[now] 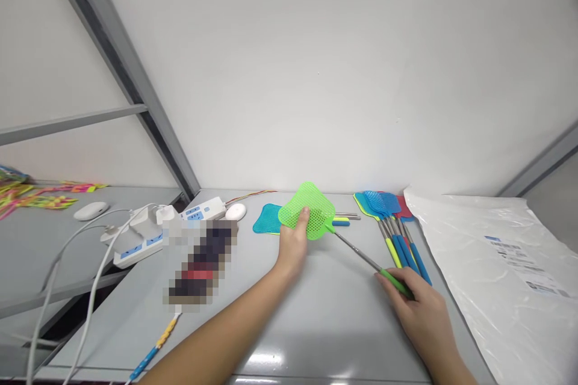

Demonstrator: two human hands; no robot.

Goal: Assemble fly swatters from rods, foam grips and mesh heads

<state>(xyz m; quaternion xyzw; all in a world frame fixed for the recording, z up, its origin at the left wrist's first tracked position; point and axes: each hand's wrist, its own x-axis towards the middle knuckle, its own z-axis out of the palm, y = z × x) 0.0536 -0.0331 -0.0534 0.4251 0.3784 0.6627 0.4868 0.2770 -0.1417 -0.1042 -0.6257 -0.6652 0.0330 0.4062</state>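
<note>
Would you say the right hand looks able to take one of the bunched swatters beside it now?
Probably not: the right hand lies close to the bunched swatters, but it holds the green swatter by its handle.

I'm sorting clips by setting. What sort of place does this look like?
Probably a workbench in a small workshop or stockroom: a bunch of fly swatters lies on the grey tabletop beside printed white plastic packaging, with a metal frame at the left.

Left hand (292,246) on green swatter head (309,212), right hand (418,304) gripping handle (394,281), gray table (334,313)
</note>
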